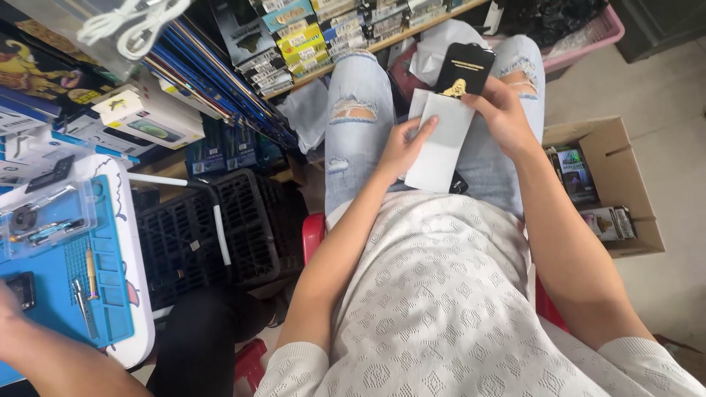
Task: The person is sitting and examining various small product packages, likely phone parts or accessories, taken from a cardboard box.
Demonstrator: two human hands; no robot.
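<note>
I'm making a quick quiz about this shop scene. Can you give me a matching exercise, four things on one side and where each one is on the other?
Things:
1. white sleeve
2. black packet
3. cardboard box
4. blue mat

Places:
A. on the white table at the far left, with small tools on it
B. on the floor beside the person's right arm, holding small packages
C. in the grip of the right hand, above the knees
D. held at its edge by the left hand, over the lap

Pairs: 1-D, 2-C, 3-B, 4-A
</note>
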